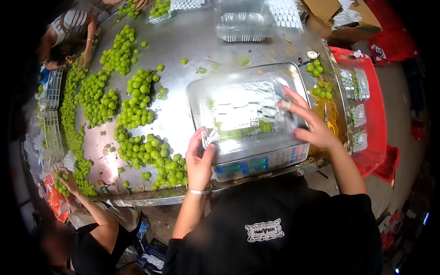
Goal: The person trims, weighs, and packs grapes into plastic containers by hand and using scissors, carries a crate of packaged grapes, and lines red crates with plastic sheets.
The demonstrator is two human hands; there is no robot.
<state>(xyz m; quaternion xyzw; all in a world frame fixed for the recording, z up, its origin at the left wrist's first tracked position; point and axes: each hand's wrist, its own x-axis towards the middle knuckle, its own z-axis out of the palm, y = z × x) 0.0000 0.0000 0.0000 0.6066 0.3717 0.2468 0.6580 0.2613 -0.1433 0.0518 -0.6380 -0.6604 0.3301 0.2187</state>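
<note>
A clear plastic clamshell box (238,112) with a white label and green grapes inside lies on the metal pan of a weighing scale (240,168). My left hand (199,158) has its thumb and fingers closed on the box's near left corner. Over at the right side, my right hand (314,123) is spread, its fingertips touching the box's edge or lid. Tape or a bandage wraps one right finger. White padding shows through the lid. Glare hides part of the contents.
Bunches of green grapes (137,98) cover the table's left part. Empty clear boxes (243,20) stand at the back. A red crate (378,114) with packed boxes is at right, beside rubber bands (332,112). Co-workers' hands (68,183) handle grapes at left.
</note>
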